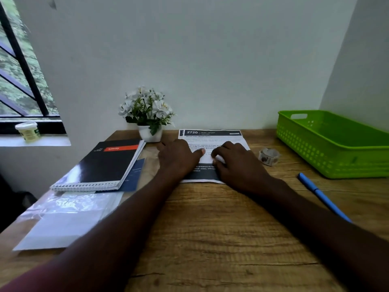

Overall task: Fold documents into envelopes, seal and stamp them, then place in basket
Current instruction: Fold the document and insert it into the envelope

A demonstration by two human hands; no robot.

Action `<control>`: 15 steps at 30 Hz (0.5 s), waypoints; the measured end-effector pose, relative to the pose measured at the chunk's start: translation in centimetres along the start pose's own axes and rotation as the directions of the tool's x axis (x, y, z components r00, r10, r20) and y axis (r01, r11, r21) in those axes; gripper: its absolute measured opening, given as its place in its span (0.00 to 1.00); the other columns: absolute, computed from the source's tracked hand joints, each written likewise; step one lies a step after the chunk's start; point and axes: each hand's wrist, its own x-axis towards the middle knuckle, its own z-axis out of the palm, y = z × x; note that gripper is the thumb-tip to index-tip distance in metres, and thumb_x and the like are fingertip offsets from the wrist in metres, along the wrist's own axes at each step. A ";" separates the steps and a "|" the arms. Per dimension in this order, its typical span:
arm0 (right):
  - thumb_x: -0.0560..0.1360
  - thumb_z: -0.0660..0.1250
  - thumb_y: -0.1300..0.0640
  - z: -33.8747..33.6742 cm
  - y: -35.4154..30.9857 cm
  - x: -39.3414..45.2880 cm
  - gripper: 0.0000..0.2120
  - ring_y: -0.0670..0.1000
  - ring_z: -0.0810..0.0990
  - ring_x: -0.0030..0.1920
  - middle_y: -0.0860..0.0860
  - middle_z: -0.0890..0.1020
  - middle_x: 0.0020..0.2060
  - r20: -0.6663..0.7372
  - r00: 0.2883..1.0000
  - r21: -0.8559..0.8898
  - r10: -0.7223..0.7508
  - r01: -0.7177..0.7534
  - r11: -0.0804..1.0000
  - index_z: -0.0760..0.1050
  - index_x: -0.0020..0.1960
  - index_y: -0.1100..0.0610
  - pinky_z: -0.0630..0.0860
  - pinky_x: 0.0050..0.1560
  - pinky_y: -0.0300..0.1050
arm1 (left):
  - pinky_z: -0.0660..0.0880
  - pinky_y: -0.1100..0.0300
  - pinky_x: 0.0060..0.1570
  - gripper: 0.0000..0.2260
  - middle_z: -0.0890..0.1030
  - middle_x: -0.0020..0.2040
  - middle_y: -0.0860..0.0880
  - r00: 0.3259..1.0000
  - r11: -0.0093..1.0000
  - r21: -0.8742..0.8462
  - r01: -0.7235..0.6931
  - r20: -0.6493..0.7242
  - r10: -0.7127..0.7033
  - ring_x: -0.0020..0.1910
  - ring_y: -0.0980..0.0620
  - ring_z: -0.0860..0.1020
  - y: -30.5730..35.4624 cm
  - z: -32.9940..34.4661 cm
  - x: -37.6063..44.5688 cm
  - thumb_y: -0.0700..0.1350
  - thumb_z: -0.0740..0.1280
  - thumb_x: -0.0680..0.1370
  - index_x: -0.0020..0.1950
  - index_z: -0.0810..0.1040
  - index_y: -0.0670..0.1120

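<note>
Both hands are flat-ish on the printed sheet point(212, 144) mid-desk: left hand point(179, 159) fingers relaxed with thumb out, right hand point(235, 163) fingers bent, pressing the paper. Pen point(322, 197) and green basket point(336, 144) sit off right, flower pot point(150, 133) behind.

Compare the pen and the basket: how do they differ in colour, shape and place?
The pen is blue, thin and lies flat near the desk's right edge; the basket is green, a wide perforated box with a handle slot, standing farther back against the wall. Both sit right of the hands, untouched.
</note>
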 end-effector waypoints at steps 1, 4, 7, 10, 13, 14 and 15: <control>0.81 0.61 0.46 -0.1 0.0 0.0 0.12 0.53 0.75 0.59 0.48 0.78 0.58 0.000 1.000 0.004 -0.002 0.002 1.000 0.77 0.61 0.47 0.74 0.56 0.54 | 0.69 0.50 0.63 0.31 0.73 0.69 0.38 1.000 1.000 0.008 -0.003 -0.004 0.003 0.69 0.38 0.69 0.1 -0.1 -0.1 0.65 0.67 0.79 0.68 0.74 0.41; 0.81 0.61 0.47 -0.2 -0.1 0.0 0.13 0.54 0.75 0.60 0.49 0.78 0.59 0.007 1.000 0.006 0.001 -0.001 1.000 0.78 0.61 0.48 0.74 0.58 0.55 | 0.69 0.51 0.59 0.31 0.73 0.68 0.38 1.000 1.000 0.016 -0.010 -0.003 0.010 0.68 0.38 0.70 -0.2 0.0 0.5 0.65 0.68 0.77 0.69 0.74 0.42; 0.81 0.60 0.46 -0.1 -0.1 0.1 0.14 0.55 0.75 0.61 0.50 0.78 0.59 0.018 1.000 -0.010 0.003 -0.003 1.000 0.77 0.62 0.49 0.74 0.58 0.55 | 0.68 0.51 0.55 0.29 0.76 0.67 0.40 1.000 1.000 0.004 -0.019 0.012 0.019 0.67 0.39 0.71 -0.5 0.1 0.6 0.65 0.69 0.76 0.68 0.76 0.46; 0.81 0.60 0.46 -0.1 -0.1 0.0 0.15 0.55 0.74 0.62 0.51 0.77 0.61 0.023 1.000 -0.005 0.013 -0.013 1.000 0.76 0.63 0.50 0.73 0.60 0.56 | 0.71 0.51 0.59 0.29 0.76 0.66 0.39 1.000 1.000 -0.025 -0.011 -0.005 0.011 0.66 0.39 0.72 -0.2 -0.3 0.1 0.63 0.70 0.77 0.66 0.75 0.42; 0.82 0.59 0.45 -0.2 0.1 0.1 0.15 0.56 0.73 0.63 0.52 0.77 0.61 0.029 1.000 0.007 0.005 -0.005 1.000 0.76 0.63 0.51 0.71 0.60 0.56 | 0.73 0.49 0.60 0.31 0.75 0.66 0.38 0.999 0.998 -0.059 0.016 -0.038 -0.018 0.66 0.39 0.73 0.4 -0.5 -0.5 0.64 0.70 0.77 0.66 0.74 0.40; 0.82 0.59 0.45 -0.3 0.2 0.2 0.15 0.56 0.73 0.63 0.52 0.77 0.61 0.030 1.000 0.014 -0.003 0.003 1.000 0.76 0.63 0.51 0.71 0.60 0.56 | 0.73 0.48 0.61 0.31 0.75 0.66 0.37 0.998 0.998 -0.061 0.024 -0.049 -0.027 0.66 0.39 0.73 0.6 -0.6 -0.6 0.64 0.70 0.76 0.66 0.73 0.40; 0.82 0.59 0.45 -0.2 0.1 0.2 0.16 0.56 0.73 0.63 0.52 0.77 0.62 0.033 0.999 0.019 -0.006 0.005 1.000 0.76 0.63 0.51 0.71 0.60 0.56 | 0.73 0.47 0.62 0.32 0.74 0.67 0.38 0.998 0.997 -0.064 0.044 -0.039 -0.046 0.67 0.38 0.72 0.7 -0.7 -0.7 0.64 0.70 0.76 0.66 0.73 0.40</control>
